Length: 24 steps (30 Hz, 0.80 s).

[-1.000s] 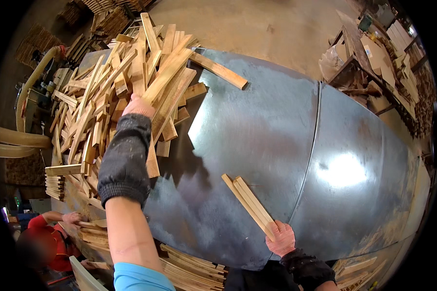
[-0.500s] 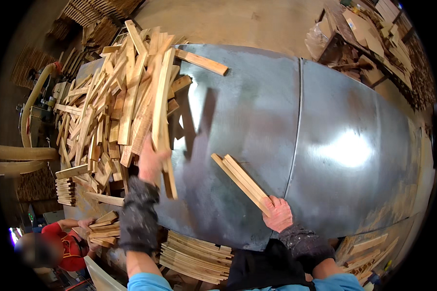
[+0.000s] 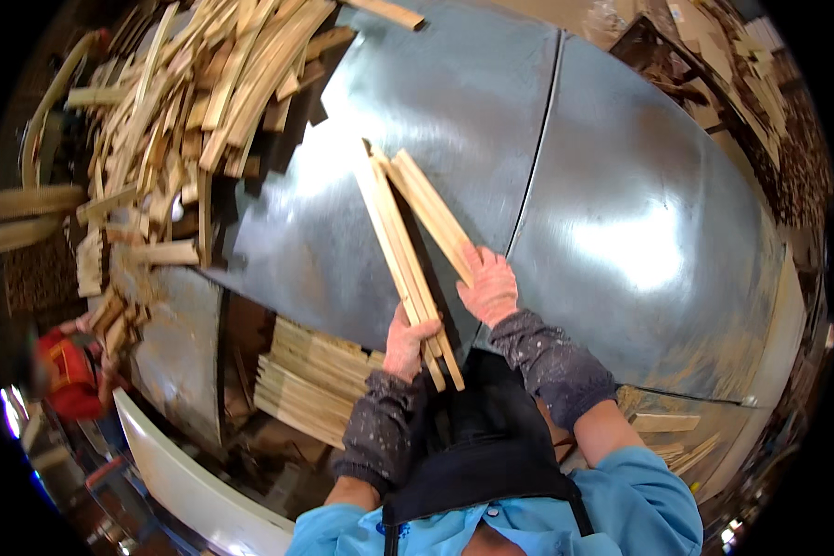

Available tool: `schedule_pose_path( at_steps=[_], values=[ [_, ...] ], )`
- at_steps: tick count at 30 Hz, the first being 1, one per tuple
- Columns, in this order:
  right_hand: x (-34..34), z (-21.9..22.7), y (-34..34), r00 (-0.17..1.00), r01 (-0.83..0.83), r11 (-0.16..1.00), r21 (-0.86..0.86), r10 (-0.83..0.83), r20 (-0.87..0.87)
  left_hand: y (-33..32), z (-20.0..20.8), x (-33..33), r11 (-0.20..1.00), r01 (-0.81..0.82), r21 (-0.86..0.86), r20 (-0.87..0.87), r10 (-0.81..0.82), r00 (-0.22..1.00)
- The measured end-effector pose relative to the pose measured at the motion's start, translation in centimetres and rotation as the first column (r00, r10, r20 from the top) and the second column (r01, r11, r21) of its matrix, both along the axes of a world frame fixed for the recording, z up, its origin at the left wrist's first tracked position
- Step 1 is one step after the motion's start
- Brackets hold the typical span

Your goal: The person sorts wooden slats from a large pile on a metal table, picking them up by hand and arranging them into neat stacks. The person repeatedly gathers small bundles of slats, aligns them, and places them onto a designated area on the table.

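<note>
My left hand (image 3: 406, 345) is closed around the lower part of a few long wooden strips (image 3: 394, 241), which slant up and away over the metal table (image 3: 473, 83). To the right, my right hand (image 3: 491, 285) grips the near end of a shorter pair of wooden strips (image 3: 426, 206). The two bundles lie close together, their far ends almost meeting, with a dark gap between them nearer to me. Both forearms wear dark, speckled sleeve covers. Part of the strips in each hand is hidden under the fingers.
A big heap of loose wooden strips (image 3: 185, 120) covers the table's far left. Stacked strips (image 3: 310, 380) lie below the near edge. A co-worker in red (image 3: 69, 375) holds wood pieces at the lower left. More wood rests on a rack (image 3: 704, 74) at the far right.
My left hand has left the heap with long strips and come right and nearer to me. My right hand has shifted slightly left and away, still holding its pair. The view has tilted.
</note>
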State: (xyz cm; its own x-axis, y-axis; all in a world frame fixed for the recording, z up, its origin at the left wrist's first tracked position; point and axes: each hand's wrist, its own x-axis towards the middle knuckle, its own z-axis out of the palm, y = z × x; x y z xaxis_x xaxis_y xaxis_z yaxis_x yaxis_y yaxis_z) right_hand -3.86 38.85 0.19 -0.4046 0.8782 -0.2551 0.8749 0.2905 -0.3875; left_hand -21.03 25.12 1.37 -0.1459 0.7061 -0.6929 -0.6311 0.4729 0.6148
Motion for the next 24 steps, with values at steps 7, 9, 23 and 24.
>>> schedule_pose_path(
  at_steps=[7, 9, 23, 24],
  values=[
    [-0.5, 0.4, 0.2, 0.996, 0.058, 0.965, -0.257, -0.075, -0.057, -1.1, -1.9, -0.4, 0.998, -0.026, 0.051, 0.056, 0.023, 0.998],
    [-0.6, 1.3, -0.3, 0.990, 0.044, 0.953, -0.298, -0.082, -0.114, -1.5, -2.6, -0.5, 0.998, -0.027, 0.049, 0.044, 0.025, 0.999],
    [-2.1, 0.0, -1.5, 0.934, 0.109, 0.920, -0.376, -0.224, -0.277, 3.2, 1.6, -2.5, 0.519, 0.628, -0.580, -0.474, -0.842, 0.258],
    [-3.4, 0.8, -1.4, 0.951, 0.118, 0.945, -0.304, -0.196, -0.239, 2.8, 1.2, -2.9, 0.526, 0.661, -0.535, -0.460, -0.838, 0.295]
  ],
)
